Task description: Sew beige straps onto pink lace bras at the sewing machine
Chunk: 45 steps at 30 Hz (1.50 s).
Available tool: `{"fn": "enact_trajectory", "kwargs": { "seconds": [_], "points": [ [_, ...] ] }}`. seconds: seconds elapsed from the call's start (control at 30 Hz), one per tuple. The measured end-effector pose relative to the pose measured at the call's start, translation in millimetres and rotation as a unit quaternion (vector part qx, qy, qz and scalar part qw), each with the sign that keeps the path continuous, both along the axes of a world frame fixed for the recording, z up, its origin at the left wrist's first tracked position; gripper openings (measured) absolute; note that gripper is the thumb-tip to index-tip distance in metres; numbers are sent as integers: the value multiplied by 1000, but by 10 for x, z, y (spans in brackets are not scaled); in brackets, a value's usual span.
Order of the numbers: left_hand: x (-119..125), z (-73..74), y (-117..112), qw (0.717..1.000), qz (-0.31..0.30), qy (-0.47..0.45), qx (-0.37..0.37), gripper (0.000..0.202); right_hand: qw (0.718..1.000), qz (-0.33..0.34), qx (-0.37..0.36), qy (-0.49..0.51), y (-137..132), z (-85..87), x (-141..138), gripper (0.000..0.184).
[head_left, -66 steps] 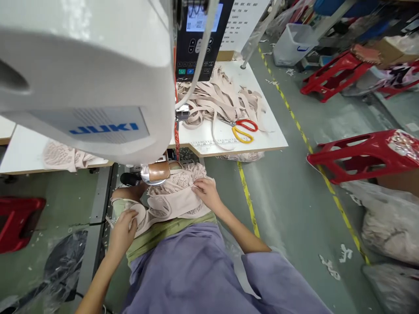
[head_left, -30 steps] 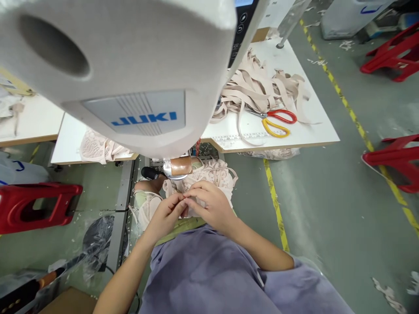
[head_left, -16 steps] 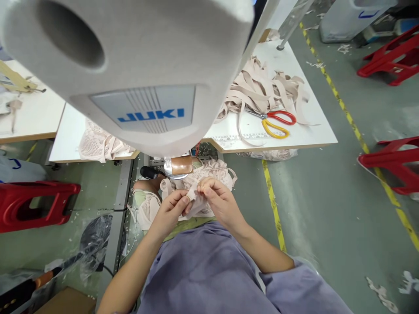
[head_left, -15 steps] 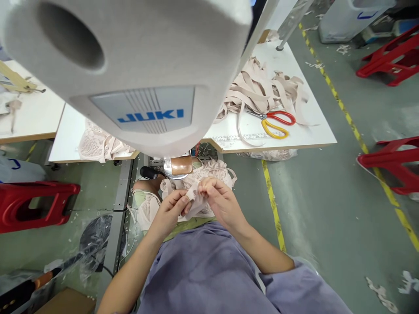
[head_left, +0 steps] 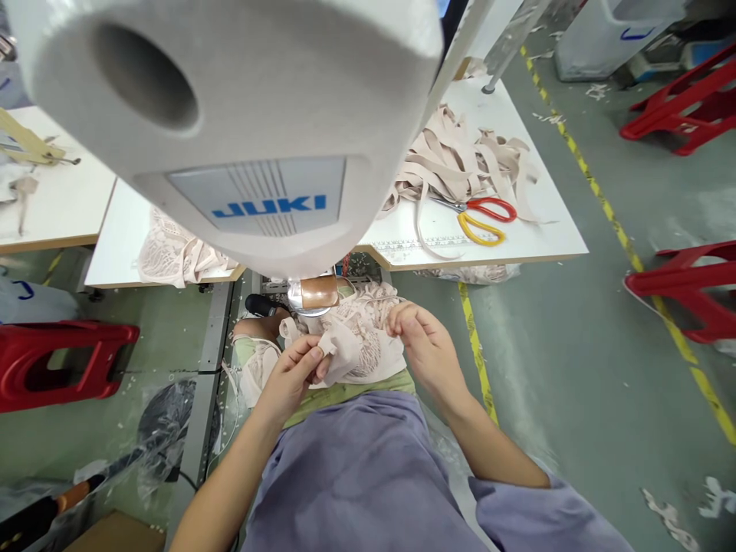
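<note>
A pale pink lace garment [head_left: 359, 337] lies on my lap below the head of the white JUKI sewing machine [head_left: 253, 130]. My left hand [head_left: 293, 372] is closed, pinching a folded edge of the garment between thumb and fingers. My right hand [head_left: 425, 345] is at the garment's right edge with its fingers curled, pinching the fabric there. The machine's metal presser part [head_left: 313, 294] sits just above the garment, behind both hands.
On the white table [head_left: 534, 238] lie a heap of beige straps [head_left: 454, 157] and scissors with red and yellow handles [head_left: 480, 218]. More lace pieces [head_left: 175, 253] rest at the left. Red stools [head_left: 57, 360] [head_left: 690, 287] stand on both sides. A yellow floor line [head_left: 477, 353] runs past my right arm.
My hands, which met at the garment's middle, have drawn apart: the right hand moved right along the fabric and the left kept its pinch. The garment is spread wider.
</note>
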<state>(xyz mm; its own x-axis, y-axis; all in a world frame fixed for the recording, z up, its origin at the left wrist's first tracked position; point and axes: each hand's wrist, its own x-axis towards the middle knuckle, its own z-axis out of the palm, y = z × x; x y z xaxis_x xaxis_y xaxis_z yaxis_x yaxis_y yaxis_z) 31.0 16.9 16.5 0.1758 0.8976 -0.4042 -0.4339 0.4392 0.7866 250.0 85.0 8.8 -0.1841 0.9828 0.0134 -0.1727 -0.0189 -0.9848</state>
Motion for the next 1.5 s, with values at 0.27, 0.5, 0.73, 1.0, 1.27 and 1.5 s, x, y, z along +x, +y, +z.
{"fn": "enact_trajectory", "kwargs": {
  "seconds": [0.27,0.5,0.73,1.0,1.27,1.5],
  "points": [
    [-4,-7,0,1000,8,-10,-10,30,934,-168,89,-304,674,-103,773,35],
    [4,27,-1,1000,10,0,-22,34,745,-83,113,-653,1755,-307,1360,44],
    [-20,33,42,999,32,-27,-31,31,713,-79,121,-686,1760,-376,1387,50],
    [-63,-12,10,995,35,79,-59,38,743,-80,124,-653,1988,-388,1515,38],
    [-78,-7,102,987,8,143,-78,44,714,-91,166,-675,1952,-461,1541,52],
    [-17,54,160,988,48,51,-139,46,721,-48,170,-670,2294,-344,1721,41]
  ]
}}
